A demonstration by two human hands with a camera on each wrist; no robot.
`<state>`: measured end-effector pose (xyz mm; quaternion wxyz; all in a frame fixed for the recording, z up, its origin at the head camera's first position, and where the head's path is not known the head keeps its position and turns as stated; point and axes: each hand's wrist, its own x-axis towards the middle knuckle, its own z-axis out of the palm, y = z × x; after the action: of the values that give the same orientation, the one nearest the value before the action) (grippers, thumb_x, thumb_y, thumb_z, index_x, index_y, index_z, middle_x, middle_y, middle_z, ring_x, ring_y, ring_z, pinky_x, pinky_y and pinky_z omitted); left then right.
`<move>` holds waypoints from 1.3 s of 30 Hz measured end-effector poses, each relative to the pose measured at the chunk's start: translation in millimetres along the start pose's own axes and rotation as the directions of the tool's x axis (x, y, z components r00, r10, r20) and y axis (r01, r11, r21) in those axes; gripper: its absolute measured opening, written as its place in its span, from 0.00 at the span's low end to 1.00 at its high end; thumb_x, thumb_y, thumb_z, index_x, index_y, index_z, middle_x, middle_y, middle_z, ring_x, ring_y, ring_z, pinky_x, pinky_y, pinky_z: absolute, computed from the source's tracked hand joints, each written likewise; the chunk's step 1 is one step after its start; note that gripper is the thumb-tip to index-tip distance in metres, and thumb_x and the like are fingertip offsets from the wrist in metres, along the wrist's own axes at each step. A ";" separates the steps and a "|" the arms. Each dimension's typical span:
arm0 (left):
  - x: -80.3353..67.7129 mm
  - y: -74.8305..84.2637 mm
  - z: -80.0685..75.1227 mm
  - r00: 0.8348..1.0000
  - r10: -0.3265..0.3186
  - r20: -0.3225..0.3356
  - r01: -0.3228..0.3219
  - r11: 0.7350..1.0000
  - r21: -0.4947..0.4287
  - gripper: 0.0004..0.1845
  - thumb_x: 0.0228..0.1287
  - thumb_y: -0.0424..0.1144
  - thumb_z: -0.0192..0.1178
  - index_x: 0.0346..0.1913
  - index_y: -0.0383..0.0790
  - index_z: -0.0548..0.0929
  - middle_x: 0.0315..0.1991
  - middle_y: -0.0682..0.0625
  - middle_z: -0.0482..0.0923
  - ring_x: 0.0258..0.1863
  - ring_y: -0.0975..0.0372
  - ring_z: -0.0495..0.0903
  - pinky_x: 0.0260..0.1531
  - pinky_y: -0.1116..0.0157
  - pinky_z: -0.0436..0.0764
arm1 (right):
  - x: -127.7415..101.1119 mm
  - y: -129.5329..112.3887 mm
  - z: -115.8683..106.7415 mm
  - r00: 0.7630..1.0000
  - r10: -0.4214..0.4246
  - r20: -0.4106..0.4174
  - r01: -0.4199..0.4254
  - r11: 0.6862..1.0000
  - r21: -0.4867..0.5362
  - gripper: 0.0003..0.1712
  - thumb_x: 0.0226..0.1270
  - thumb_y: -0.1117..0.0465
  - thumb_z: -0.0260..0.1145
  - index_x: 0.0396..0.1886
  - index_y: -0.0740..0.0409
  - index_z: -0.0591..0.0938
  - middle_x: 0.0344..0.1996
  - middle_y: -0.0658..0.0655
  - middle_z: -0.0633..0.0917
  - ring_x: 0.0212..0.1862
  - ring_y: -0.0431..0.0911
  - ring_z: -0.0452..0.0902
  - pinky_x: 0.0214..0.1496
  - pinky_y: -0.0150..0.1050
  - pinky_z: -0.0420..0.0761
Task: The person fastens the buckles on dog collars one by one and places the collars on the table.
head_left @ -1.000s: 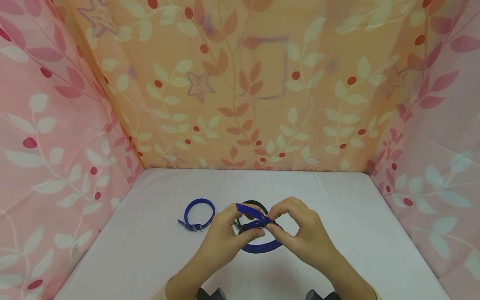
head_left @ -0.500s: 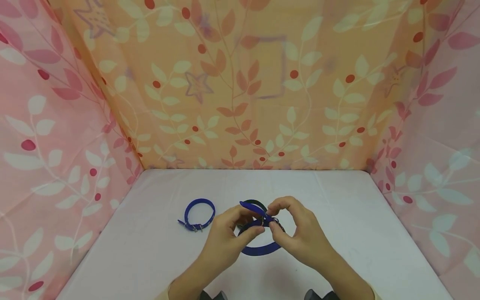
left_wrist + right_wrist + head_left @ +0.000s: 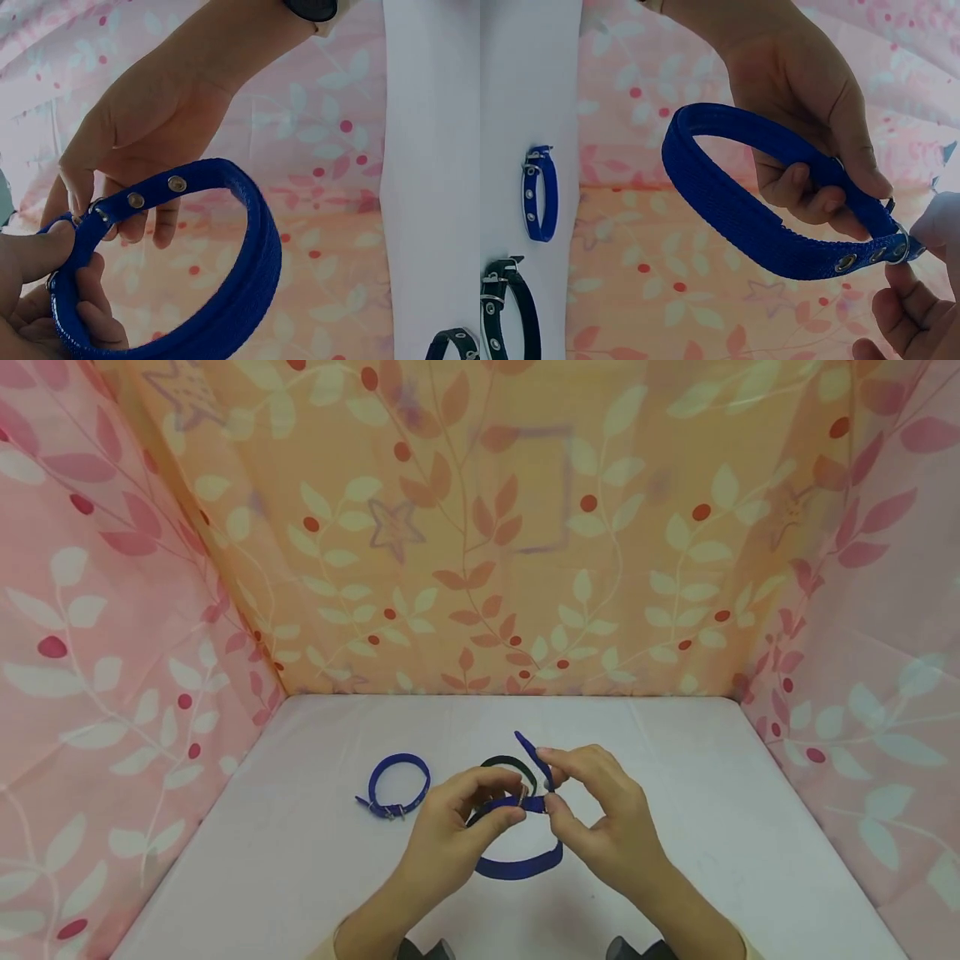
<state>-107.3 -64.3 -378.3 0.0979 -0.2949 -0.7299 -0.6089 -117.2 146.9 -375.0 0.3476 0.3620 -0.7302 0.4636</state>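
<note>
A blue collar [image 3: 521, 868] with metal eyelets is held up in a loop above the table by both hands. My left hand [image 3: 452, 817] grips its band beside the metal ring, thumb in front. My right hand [image 3: 611, 802] pinches the collar close to the buckle, and the strap's pointed tip [image 3: 528, 747] sticks up past its index finger. In the right wrist view the strap end with eyelets [image 3: 847, 262] passes through a ring [image 3: 900, 252] between the hands. Fingers partly hide the buckle.
Behind the hands, a dark collar [image 3: 501, 761] lies on the white table [image 3: 300, 877], partly covered. Another blue collar [image 3: 428, 781], buckled into a ring, lies to the left. Flowered cloth [image 3: 465, 610] walls the back and both sides.
The strap's tip has swung from pointing left over the buckle to pointing up. My right fingers have spread a little, and the loop hangs slightly lower.
</note>
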 end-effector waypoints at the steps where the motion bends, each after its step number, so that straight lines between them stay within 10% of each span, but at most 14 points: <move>1: -0.2 0.0 0.3 1.000 -0.012 -0.007 0.012 1.000 -0.019 0.15 0.67 0.35 0.69 0.55 0.47 0.84 0.48 0.53 0.86 0.47 0.59 0.86 0.49 0.63 0.86 | 0.1 0.0 0.3 1.000 -0.002 -0.011 0.002 1.000 0.000 0.33 0.49 0.75 0.69 0.60 0.57 0.83 0.38 0.51 0.84 0.44 0.44 0.77 0.50 0.28 0.78; 15: -3.5 -1.9 6.4 0.995 -0.018 -0.099 -0.005 0.974 -0.226 0.16 0.68 0.29 0.66 0.57 0.33 0.82 0.50 0.41 0.84 0.48 0.56 0.87 0.49 0.63 0.86 | 10.9 -3.4 1.1 0.962 -0.214 -0.168 0.208 0.977 -0.048 0.15 0.51 0.75 0.63 0.37 0.61 0.88 0.30 0.55 0.80 0.38 0.45 0.74 0.38 0.29 0.76; 26: -4.1 4.6 3.0 0.993 -0.107 -0.059 0.092 0.972 -0.216 0.16 0.66 0.33 0.69 0.56 0.41 0.84 0.49 0.45 0.85 0.46 0.56 0.87 0.50 0.62 0.86 | 14.5 0.4 -7.8 0.942 -0.336 0.023 0.337 0.935 -0.108 0.13 0.73 0.63 0.60 0.45 0.57 0.90 0.32 0.51 0.78 0.38 0.47 0.72 0.48 0.36 0.71; 39: -2.7 11.1 -3.5 0.987 -0.162 -0.021 0.158 0.978 -0.134 0.14 0.65 0.37 0.71 0.52 0.46 0.86 0.44 0.48 0.86 0.41 0.56 0.84 0.44 0.62 0.88 | 6.0 0.4 -12.3 0.985 -0.111 0.130 0.115 0.993 -0.021 0.14 0.73 0.49 0.68 0.43 0.55 0.82 0.40 0.47 0.84 0.46 0.42 0.77 0.57 0.31 0.72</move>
<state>-99.8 -67.5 -369.5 0.0405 -0.2315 -0.7077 -0.6663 -118.4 157.2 -366.1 0.3306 0.4272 -0.7359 0.4083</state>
